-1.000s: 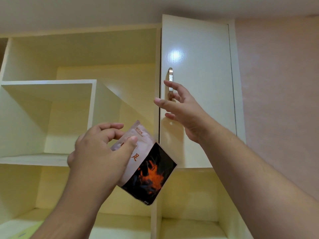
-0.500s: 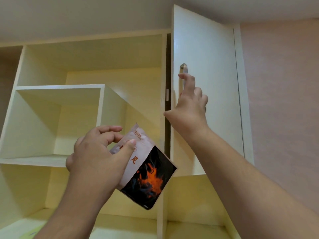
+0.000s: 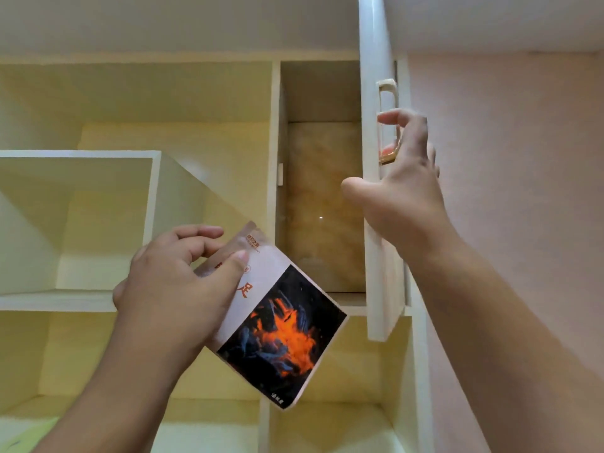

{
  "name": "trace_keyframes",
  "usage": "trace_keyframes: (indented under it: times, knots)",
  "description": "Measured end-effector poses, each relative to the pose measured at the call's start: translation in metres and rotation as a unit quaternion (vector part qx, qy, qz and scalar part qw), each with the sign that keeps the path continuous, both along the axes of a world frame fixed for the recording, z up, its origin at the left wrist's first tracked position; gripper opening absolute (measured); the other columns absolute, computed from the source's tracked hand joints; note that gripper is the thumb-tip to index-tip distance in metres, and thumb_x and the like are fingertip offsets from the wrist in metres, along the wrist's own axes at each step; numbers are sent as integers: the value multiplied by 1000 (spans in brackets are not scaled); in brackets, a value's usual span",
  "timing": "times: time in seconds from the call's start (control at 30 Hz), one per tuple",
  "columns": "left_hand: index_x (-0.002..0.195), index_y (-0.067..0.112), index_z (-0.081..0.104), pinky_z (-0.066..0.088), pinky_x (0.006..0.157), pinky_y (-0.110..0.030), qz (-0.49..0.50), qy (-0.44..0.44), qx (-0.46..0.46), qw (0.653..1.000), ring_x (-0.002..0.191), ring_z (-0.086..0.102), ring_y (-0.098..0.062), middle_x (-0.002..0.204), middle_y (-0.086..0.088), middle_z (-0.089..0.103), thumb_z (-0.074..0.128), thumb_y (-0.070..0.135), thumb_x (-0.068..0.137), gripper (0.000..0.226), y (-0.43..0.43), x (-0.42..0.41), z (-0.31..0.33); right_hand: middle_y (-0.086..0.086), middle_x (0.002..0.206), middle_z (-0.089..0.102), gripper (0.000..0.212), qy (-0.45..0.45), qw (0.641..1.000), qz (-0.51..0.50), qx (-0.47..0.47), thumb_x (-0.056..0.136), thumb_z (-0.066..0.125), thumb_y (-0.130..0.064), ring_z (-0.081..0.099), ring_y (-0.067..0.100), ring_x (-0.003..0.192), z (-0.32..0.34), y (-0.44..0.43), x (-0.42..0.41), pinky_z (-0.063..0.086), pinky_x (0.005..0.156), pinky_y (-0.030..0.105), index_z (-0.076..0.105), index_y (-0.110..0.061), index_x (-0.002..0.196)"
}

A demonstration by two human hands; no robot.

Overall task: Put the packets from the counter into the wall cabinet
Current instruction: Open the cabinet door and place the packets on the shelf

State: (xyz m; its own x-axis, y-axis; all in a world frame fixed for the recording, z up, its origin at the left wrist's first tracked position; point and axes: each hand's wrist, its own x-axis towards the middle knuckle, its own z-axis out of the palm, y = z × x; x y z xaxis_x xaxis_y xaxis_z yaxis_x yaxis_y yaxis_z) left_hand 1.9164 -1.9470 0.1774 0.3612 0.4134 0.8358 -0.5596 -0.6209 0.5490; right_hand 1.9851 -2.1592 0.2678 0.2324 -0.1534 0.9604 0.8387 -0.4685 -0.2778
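While my right hand hooks fingers through door handle, cabinet door stands swung out edge-on, between me and pink wall. Compartment behind door bare, glossy back panel. My left hand pinches one packet, tilted, flame print, below that opening, before centre divider. One packet, one door, two hands.

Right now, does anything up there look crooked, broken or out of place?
Nothing stands out. The packet is tilted only because the left hand holds it at an angle. The right hand holds the door open by its handle. The compartment behind it shows nothing inside.
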Motion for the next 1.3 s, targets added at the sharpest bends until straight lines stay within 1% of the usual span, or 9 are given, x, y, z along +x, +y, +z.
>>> trace_keyframes:
  times: [0.13,0.3,0.57,0.7,0.8,0.9,1.0,1.1,1.3]
  knots:
    - [72,32,77,48,99,-64,-7,-3,2,1000,121,61,-20,116,32,64,74,51,74,20,-14,0,1,-12,105,37,76,25,1000,14,12,74,67,-20,48,18,108,0,-25,-10,47,86,27,31,-43,136]
    - [72,32,76,50,97,-62,-10,6,14,1000,119,61,-23,115,32,63,74,52,76,20,-31,-3,2,1,124,43,72,45,999,25,17,70,64,-30,49,18,112,-3,-50,-21,51,99,47,31,-39,133]
    - [72,33,75,50,98,-60,-27,-12,27,999,120,62,-23,113,35,63,67,55,70,24,-54,-2,10,-1,138,51,67,63,997,-10,33,82,57,-14,56,12,108,-9,-99,-17,42,63,17,29,-41,137]
    - [73,34,75,50,98,-61,-28,-13,34,999,121,62,-23,117,29,65,78,46,82,16,-60,6,12,6,167,16,87,-4,987,-160,20,80,54,-2,32,28,141,-22,-83,-33,35,102,26,25,-34,156]
    - [76,37,75,48,100,-60,-6,1,56,998,122,60,-22,118,24,65,78,41,86,11,-63,10,11,5,163,32,76,-127,956,-255,-71,80,63,-14,26,28,150,-51,-52,-44,22,119,47,42,-24,152]
    - [83,36,77,48,100,-60,-7,-10,67,998,122,60,-22,119,24,64,79,38,86,4,-61,9,9,-16,138,54,46,-6,973,-124,-193,86,63,-44,39,10,136,-73,-35,-46,35,111,47,60,-34,131]
    - [85,37,77,48,101,-60,1,-17,88,996,122,60,-20,120,24,64,80,33,87,6,-55,5,5,-29,118,59,50,172,957,22,-233,75,70,-60,49,4,121,-83,-31,-36,50,96,36,55,-49,122]
    - [82,41,77,47,101,-62,-21,-19,101,994,126,58,-15,120,29,64,78,35,85,7,-52,0,0,-27,109,62,59,238,939,86,-231,69,84,-52,57,-11,100,-87,-29,-24,53,69,15,52,-49,120]
    - [88,49,76,44,104,-62,-33,2,97,995,131,50,-10,120,36,63,76,45,81,8,-46,-5,-4,-16,98,79,31,278,920,172,-216,77,84,-25,73,2,89,-98,-15,-1,63,83,41,73,-33,104]
